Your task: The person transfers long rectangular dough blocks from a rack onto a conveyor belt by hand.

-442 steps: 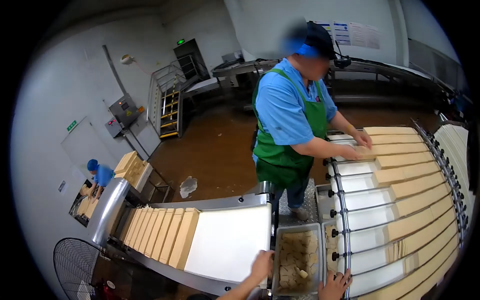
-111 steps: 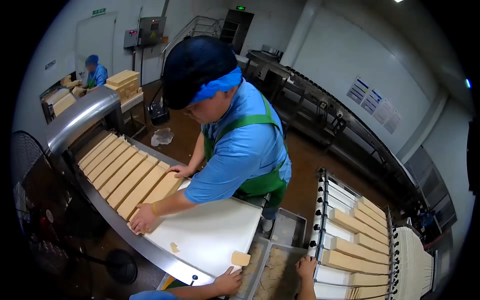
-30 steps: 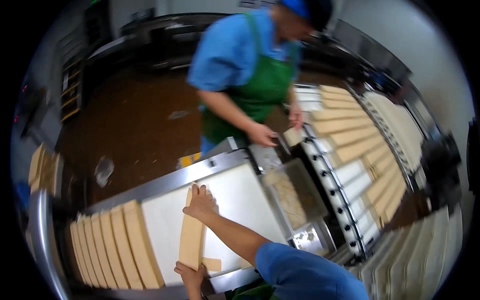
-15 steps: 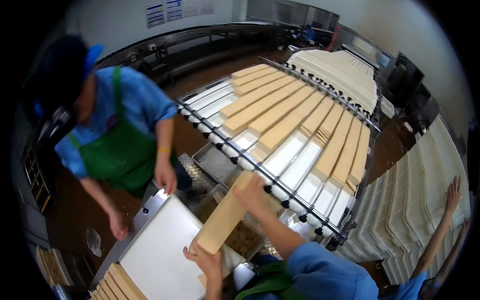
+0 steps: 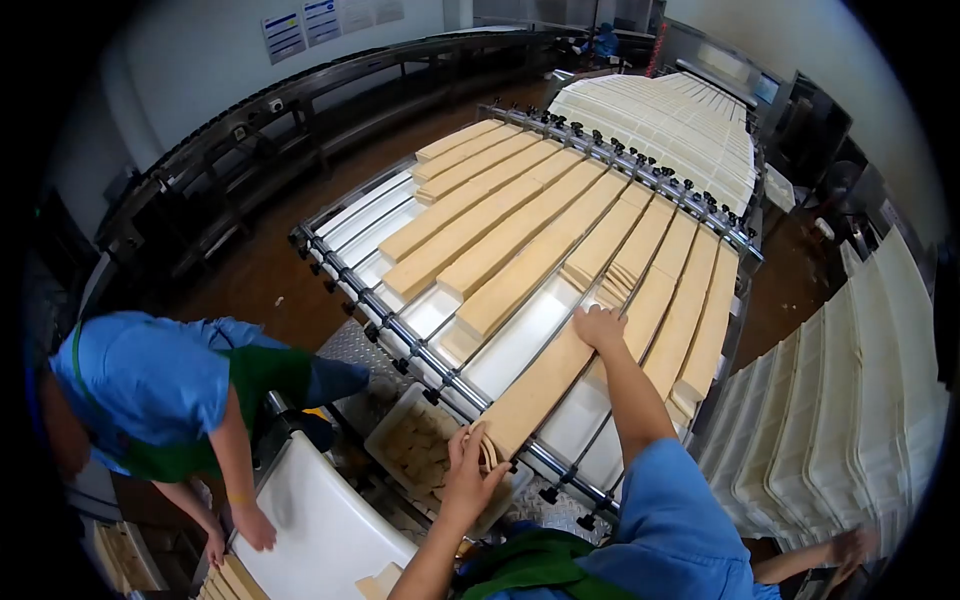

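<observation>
Left hand point(image 5: 468, 482): fingers curled round the slab point(image 5: 538, 392), near end
Right hand point(image 5: 602, 326): fingers clasping far end
White conveyor point(image 5: 572, 418): beneath

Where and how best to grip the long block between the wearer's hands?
Likely both ends, from above: left hand at the near end, right hand at the far. The long block is narrow, with top face exposed; two supports should limit bending.

Left fingers point(image 5: 460, 442) partly hide slab point(image 5: 538, 388); notices point(image 5: 321, 22) unreadably small
</observation>
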A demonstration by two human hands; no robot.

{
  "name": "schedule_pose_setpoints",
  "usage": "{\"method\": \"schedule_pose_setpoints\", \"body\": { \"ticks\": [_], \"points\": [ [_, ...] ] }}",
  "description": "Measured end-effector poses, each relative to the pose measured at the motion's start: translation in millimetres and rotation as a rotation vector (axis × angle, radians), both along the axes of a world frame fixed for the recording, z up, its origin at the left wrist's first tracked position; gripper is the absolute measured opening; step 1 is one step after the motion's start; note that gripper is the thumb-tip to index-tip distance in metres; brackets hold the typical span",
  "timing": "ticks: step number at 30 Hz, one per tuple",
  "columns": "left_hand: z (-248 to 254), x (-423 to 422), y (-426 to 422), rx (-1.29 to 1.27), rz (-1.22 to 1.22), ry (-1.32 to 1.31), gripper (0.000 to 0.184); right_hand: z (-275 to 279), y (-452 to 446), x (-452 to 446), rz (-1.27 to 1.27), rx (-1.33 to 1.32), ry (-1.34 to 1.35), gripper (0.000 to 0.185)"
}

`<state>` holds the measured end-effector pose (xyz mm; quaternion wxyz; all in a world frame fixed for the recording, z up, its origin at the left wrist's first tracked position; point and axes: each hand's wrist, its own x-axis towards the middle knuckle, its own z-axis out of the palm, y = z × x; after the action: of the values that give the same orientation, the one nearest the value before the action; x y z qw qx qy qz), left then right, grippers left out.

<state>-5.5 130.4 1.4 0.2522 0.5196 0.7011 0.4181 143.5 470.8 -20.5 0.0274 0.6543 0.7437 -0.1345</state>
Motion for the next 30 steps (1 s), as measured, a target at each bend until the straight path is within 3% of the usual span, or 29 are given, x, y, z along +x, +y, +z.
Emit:
{"method": "schedule_pose_setpoints", "body": {
  "ticks": [4, 9, 16, 18, 19, 23, 27, 28, 29, 30],
  "points": [
    [-19.8, 8.1, 25.8, 0.015, 0.0, 0.018, 0.063, -0.8, 32.5, 7.7, -0.055, -0.147, 0.021, 0.068],
    [-26.1, 19.9, 53.4, -0.035, -0.009, -0.045, 0.06, -29.5, 47.6, 15.8, -0.075, 0.31, 0.071, 0.06],
    [-37.0, 34.3, 88.0, -0.023, -0.027, -0.053, 0.062, -33.0, 61.5, 30.5, -0.002, 0.342, 0.131, 0.045],
    [-44.6, 36.0, 100.6, -0.033, -0.031, -0.04, 0.061, -17.2, 49.6, 30.1, -0.001, 0.45, 0.085, 0.049],
    [-51.5, 36.8, 108.7, 0.032, -0.057, -0.043, 0.059, -11.6, 43.4, 27.6, -0.018, 0.467, 0.138, 0.062],
    [-48.7, 42.2, 111.0, 0.062, -0.022, -0.096, 0.057, -43.9, 57.9, 26.8, -0.094, 0.364, 0.112, 0.083],
    [-34.8, 36.6, 77.5, 0.099, 0.098, 0.04, 0.059, 13.2, 50.9, 23.4, -0.121, 0.219, 0.051, 0.083],
    [-39.9, 32.8, 68.2, 0.118, 0.127, 0.061, 0.06, -41.7, 78.8, 33.1, -0.107, 0.428, 0.113, 0.084],
    [-44.5, 27.9, 59.2, 0.159, 0.16, 0.043, 0.061, -55.5, 88.9, 40.8, -0.132, 0.427, 0.212, 0.086],
    [-47.0, 23.1, 47.8, 0.201, 0.201, 0.025, 0.062, -46.3, 83.9, 41.3, -0.13, 0.383, 0.127, 0.086]
  ]
}}
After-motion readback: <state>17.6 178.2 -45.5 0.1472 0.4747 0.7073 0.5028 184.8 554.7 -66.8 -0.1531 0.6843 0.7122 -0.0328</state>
